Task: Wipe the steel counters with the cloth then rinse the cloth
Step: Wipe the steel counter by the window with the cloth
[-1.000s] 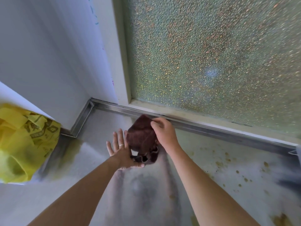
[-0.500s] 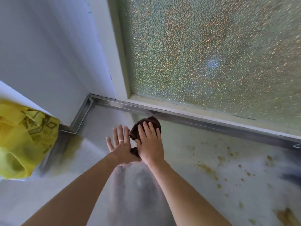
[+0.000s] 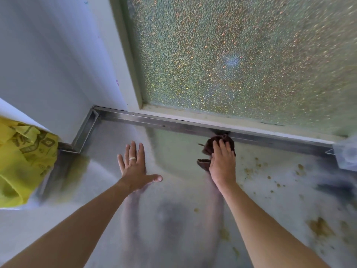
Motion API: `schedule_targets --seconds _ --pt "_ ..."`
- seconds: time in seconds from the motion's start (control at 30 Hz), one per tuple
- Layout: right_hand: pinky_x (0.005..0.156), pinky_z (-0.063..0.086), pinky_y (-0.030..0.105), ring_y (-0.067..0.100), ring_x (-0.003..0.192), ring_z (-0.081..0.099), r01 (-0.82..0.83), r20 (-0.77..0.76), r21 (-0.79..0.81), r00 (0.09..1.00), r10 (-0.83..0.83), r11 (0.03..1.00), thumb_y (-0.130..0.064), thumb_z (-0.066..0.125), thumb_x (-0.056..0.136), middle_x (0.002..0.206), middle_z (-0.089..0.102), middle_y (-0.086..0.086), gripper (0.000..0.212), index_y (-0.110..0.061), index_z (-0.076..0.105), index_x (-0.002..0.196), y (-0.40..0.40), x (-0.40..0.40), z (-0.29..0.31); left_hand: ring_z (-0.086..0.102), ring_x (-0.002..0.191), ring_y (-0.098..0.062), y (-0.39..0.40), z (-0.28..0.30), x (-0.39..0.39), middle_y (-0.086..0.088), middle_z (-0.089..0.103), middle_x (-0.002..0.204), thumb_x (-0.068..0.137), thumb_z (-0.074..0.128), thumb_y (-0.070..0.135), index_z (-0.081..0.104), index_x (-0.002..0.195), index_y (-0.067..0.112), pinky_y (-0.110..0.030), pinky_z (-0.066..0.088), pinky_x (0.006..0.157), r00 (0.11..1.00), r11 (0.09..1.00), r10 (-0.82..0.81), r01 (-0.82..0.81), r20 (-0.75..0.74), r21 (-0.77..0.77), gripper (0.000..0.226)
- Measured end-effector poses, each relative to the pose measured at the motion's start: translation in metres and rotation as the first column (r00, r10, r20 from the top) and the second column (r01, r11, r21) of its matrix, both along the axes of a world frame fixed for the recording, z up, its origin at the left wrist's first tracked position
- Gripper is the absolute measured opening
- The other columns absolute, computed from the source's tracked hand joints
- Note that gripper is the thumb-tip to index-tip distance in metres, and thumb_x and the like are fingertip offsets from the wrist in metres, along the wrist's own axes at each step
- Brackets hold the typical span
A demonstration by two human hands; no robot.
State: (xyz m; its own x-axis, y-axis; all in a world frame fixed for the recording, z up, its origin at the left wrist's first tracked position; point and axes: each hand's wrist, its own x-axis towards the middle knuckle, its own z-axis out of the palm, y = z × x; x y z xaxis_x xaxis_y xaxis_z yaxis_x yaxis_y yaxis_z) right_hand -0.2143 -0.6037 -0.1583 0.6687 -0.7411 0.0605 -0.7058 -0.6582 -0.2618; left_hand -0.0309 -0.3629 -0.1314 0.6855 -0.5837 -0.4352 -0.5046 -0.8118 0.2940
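Note:
A dark brown cloth (image 3: 209, 147) lies bunched on the steel counter (image 3: 173, 200), close to the raised steel back rim (image 3: 173, 124). My right hand (image 3: 222, 161) presses flat on top of the cloth and covers most of it. My left hand (image 3: 134, 164) rests flat on the bare counter to the left, fingers spread, a ring on one finger, holding nothing. Brownish spots and smears (image 3: 270, 176) dot the counter to the right of the cloth.
A frosted textured window (image 3: 241, 60) rises behind the counter. A white wall (image 3: 48, 64) stands at the left. A yellow printed bag (image 3: 21, 159) sits at the left edge. Something pale and translucent (image 3: 346, 153) shows at the right edge.
My right hand has slid the cloth to the right along the back rim, away from my left hand. My left hand has let go of the cloth and lies flat on the counter.

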Motion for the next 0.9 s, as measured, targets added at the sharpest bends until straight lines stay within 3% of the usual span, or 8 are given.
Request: schedule_targets --seconds 0.1,0.2,0.27,0.33,0.4,0.43,0.53,0.9 --pt "0.121 0.029 0.051 0.038 0.15 0.031 0.15 -0.007 0.059 0.989 -0.15 0.987 -0.005 0.053 0.101 0.159 0.04 0.017 0.048 -0.007 0.05 0.148 0.0 -0.021 0.005 -0.011 0.155 -0.028 0.009 0.004 -0.025 -0.008 -0.005 0.169 0.08 0.055 0.079 0.0 0.162 0.018 -0.048 -0.016 0.121 0.996 0.994 0.022 -0.013 0.084 -0.11 0.116" --pt "0.113 0.036 0.048 0.035 0.141 0.042 0.294 -0.007 0.186 0.955 -0.298 0.938 -0.001 0.052 0.097 0.151 0.051 0.014 0.042 -0.009 0.058 0.138 0.007 -0.015 0.028 0.033 0.14 -0.037 0.03 -0.001 -0.062 -0.011 0.032 0.153 0.097 0.046 0.049 0.04 0.149 0.016 -0.053 0.021 0.121 0.964 0.945 0.047 0.042 0.261 -0.323 0.062" --pt "0.1 0.047 0.046 0.036 0.117 0.056 0.25 0.127 0.164 0.954 -0.272 0.954 -0.003 0.053 0.092 0.129 0.064 0.012 0.033 -0.009 0.066 0.121 0.027 -0.003 0.047 0.045 0.128 -0.037 0.041 -0.008 -0.082 -0.011 0.042 0.144 0.095 0.044 0.036 0.049 0.139 0.015 -0.051 0.034 0.111 0.944 0.918 0.033 0.101 0.329 -0.383 0.049" --pt "0.092 0.052 0.046 0.036 0.108 0.061 0.002 0.253 0.061 0.967 -0.017 0.998 -0.009 0.053 0.086 0.121 0.066 0.011 0.033 -0.01 0.068 0.116 0.065 0.008 0.048 0.048 0.125 -0.037 0.045 -0.012 -0.093 -0.011 0.046 0.139 0.093 0.049 0.026 0.053 0.136 0.012 -0.051 0.036 0.107 0.934 0.91 0.018 0.132 0.356 -0.393 0.045" --pt "0.104 0.047 0.049 0.033 0.128 0.056 -0.26 0.173 0.003 0.951 0.255 0.966 -0.02 0.047 0.09 0.138 0.06 0.01 0.044 -0.013 0.064 0.13 0.113 0.013 0.033 0.047 0.127 -0.034 0.041 -0.012 -0.097 -0.009 0.046 0.14 0.092 0.049 0.022 0.053 0.136 0.011 -0.051 0.036 0.109 0.935 0.926 0.031 0.106 0.353 -0.361 0.045" --pt "0.115 0.039 0.05 0.03 0.142 0.045 -0.309 0.104 0.01 0.946 0.307 0.951 -0.025 0.042 0.095 0.151 0.052 0.009 0.049 -0.015 0.057 0.141 0.133 0.014 0.024 0.046 0.129 -0.031 0.037 -0.011 -0.096 -0.008 0.046 0.141 0.093 0.047 0.021 0.052 0.138 0.011 -0.05 0.035 0.111 0.935 0.938 0.035 0.091 0.352 -0.336 0.045" --pt "0.126 0.022 0.047 0.025 0.155 0.025 -0.259 0.085 0.029 0.963 0.256 0.965 -0.035 0.031 0.107 0.164 0.036 0.004 0.052 -0.018 0.043 0.154 0.14 0.018 0.008 0.045 0.131 -0.027 0.018 -0.009 -0.091 -0.005 0.046 0.141 0.097 0.046 0.017 0.049 0.138 0.014 -0.049 0.031 0.114 0.935 0.957 0.054 0.052 0.349 -0.286 0.042" --pt "0.123 0.028 0.047 0.027 0.15 0.036 -0.254 0.093 -0.049 0.962 0.258 0.966 -0.031 0.042 0.106 0.159 0.045 0.005 0.047 -0.016 0.05 0.15 0.005 0.018 -0.004 0.044 0.127 -0.031 -0.006 -0.014 -0.089 -0.006 0.047 0.136 0.095 0.041 0.027 0.054 0.132 0.015 -0.048 0.029 0.111 0.91 0.963 0.128 -0.019 0.396 -0.268 0.041"
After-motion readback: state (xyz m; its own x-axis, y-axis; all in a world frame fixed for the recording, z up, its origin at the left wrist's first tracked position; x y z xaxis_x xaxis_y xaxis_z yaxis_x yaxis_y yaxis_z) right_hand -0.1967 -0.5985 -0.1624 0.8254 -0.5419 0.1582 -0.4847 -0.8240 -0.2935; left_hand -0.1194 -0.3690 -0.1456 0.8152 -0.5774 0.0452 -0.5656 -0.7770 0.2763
